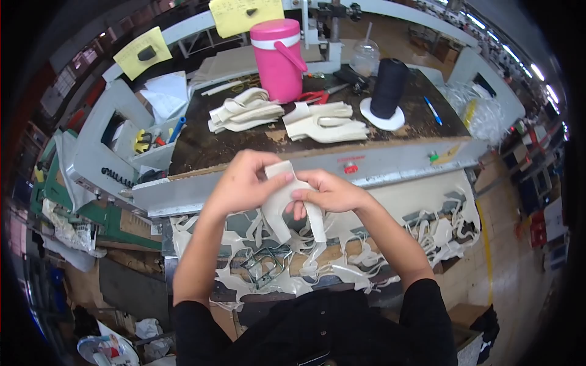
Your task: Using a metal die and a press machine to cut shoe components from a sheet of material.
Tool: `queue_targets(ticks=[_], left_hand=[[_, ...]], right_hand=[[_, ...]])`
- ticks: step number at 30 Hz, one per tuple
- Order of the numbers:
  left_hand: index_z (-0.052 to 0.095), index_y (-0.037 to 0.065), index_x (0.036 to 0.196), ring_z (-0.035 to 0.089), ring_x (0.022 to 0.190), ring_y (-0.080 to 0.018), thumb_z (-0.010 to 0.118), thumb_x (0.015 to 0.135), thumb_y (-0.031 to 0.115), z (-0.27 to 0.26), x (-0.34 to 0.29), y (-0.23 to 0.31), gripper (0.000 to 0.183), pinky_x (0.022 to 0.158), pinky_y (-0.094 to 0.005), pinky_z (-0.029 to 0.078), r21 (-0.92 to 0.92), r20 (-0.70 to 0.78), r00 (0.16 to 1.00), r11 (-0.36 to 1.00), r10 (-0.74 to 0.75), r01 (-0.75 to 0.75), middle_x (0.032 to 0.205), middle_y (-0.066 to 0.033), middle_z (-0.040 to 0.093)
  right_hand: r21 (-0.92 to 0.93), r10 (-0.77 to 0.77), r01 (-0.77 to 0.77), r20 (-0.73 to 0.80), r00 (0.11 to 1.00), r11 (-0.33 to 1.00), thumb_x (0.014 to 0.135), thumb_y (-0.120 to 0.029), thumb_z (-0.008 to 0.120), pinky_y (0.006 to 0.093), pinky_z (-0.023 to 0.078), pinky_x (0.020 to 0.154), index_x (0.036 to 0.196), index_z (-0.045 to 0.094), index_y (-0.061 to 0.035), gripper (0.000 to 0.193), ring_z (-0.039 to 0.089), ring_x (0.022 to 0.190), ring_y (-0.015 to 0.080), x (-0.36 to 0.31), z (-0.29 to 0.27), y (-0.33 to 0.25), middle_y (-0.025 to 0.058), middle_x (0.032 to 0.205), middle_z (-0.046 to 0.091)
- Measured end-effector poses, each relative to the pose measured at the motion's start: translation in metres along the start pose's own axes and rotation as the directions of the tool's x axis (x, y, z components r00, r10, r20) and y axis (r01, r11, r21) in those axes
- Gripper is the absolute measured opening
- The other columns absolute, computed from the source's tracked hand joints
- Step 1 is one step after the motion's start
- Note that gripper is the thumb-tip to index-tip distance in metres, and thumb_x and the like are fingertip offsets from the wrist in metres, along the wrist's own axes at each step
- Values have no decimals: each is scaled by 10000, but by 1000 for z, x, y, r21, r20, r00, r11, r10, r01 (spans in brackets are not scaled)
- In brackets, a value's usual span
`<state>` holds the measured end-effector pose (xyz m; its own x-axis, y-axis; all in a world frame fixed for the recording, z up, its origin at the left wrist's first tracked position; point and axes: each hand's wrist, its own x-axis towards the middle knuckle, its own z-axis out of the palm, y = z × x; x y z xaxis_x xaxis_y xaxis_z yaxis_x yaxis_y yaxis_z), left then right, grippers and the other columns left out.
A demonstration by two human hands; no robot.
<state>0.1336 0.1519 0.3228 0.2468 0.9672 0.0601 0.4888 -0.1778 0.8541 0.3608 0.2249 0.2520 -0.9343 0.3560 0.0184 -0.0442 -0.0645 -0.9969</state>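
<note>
A forked, cream-coloured cut piece of sheet material [278, 206] is held up between my hands, its two legs hanging down. My left hand [244, 183] pinches it near the top left, thumb on the front face. My right hand [332, 190] grips its right side, with the thumb in front and other fingers partly behind. Whether it is one layer or several, I cannot tell. Below my hands lies a dark green metal cutting die [265, 268], on a cream sheet [415, 198] with many cut-out holes and thin leftover strips.
On the dark board ahead [201, 143] lie two stacks of similar cut pieces [244, 111] [326, 124]. Behind them are a pink jug [276, 61] and red-handled scissors [314, 97]. A black thread cone [388, 88] and a blue pen [433, 111] are further right. A red button [350, 168] sits on the machine's front bar.
</note>
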Motion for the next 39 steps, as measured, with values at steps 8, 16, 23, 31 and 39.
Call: queue_targets(ticks=[8, 16, 23, 31, 39], left_hand=[[785, -37, 998, 632, 623, -56, 772, 1008, 188, -70, 74, 70, 225, 547, -251, 496, 10, -105, 989, 994, -108, 110, 782, -16, 741], [728, -51, 1111, 641, 519, -121, 737, 980, 130, -80, 103, 117, 223, 484, -284, 554, -103, -365, 918, 987, -154, 125, 785, -66, 712], [733, -46, 1140, 668, 546, -106, 727, 975, 141, -84, 104, 152, 250, 510, -260, 572, -16, -392, 917, 997, -71, 70, 811, -73, 729], [726, -5, 1172, 687, 612, -86, 744, 983, 164, -83, 109, 152, 254, 510, -244, 561, 42, -404, 913, 996, -53, 77, 857, -48, 747], [729, 10, 1184, 698, 656, -83, 762, 1000, 176, -81, 118, 163, 250, 526, -233, 550, 43, -443, 895, 996, -56, 83, 888, -46, 751]], right_hand=[[-9, -189, 189, -29, 982, 982, 986, -7, 756, 294, 612, 934, 1390, 609, 50, 434, 756, 1056, 152, 23, -92, -82, 117, 1211, 762], [-848, -581, 420, 173, 796, 323, 899, 1, 722, 435, 582, 1001, 1250, 686, 48, 356, 747, 1074, 372, 70, -153, -87, 202, 1169, 758], [-948, -182, 138, 87, 979, 287, 879, -174, 790, 463, 507, 1058, 1236, 733, -38, 387, 691, 1145, 377, 64, -173, -85, 202, 1177, 743], [-971, -387, 225, 178, 905, 79, 839, -263, 875, 520, 350, 1229, 1139, 780, -69, 370, 656, 1175, 316, 55, -185, -72, 123, 1090, 730], [-990, -352, 89, 122, 928, -108, 826, -304, 869, 526, 403, 1197, 970, 786, -67, 290, 701, 1052, 310, 25, -190, -101, 112, 937, 723]])
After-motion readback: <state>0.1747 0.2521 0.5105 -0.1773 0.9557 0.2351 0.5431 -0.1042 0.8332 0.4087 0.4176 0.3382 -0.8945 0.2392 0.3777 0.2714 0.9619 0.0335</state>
